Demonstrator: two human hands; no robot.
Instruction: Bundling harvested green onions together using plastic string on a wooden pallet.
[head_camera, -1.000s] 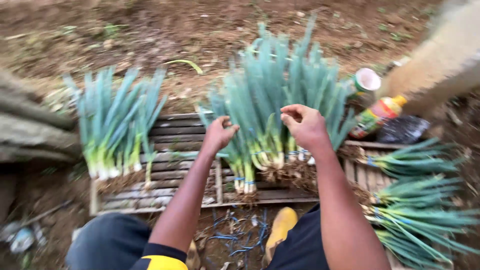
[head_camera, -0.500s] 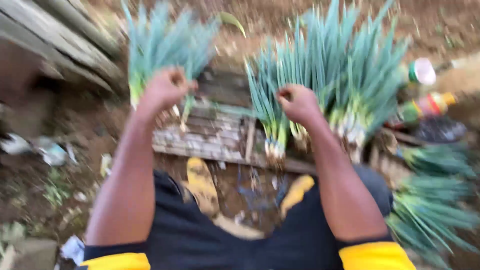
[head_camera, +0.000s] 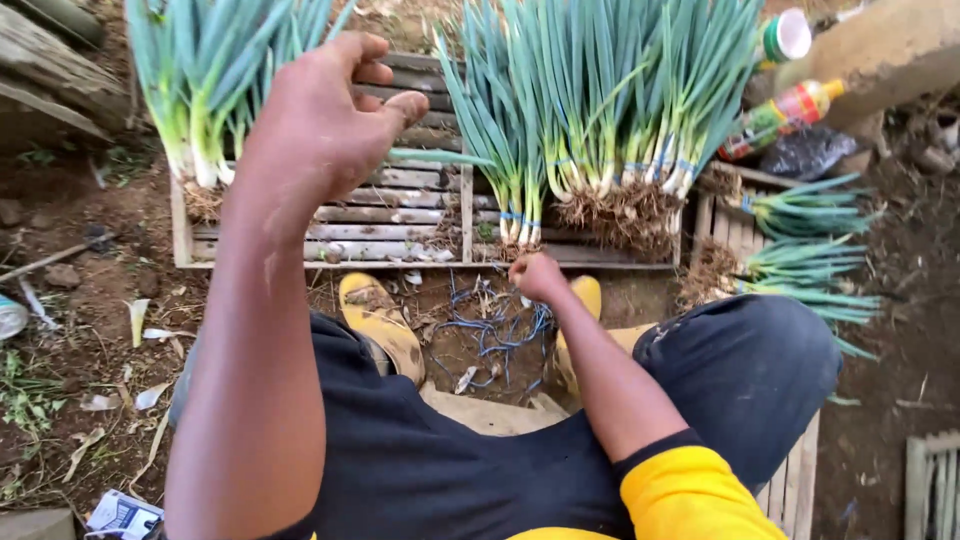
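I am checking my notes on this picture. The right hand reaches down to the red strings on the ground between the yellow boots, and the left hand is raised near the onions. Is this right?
Not quite: the strings are blue, not red, as the head view shows. The rest holds: the right hand reaches down to them between the yellow boots, and the left hand is raised near the onions.

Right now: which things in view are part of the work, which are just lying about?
In the work: spring onion bundles, wooden crate, blue ties, right hand reaching at them, left hand raised.
Lying about: bottles, black bag, paper scraps.
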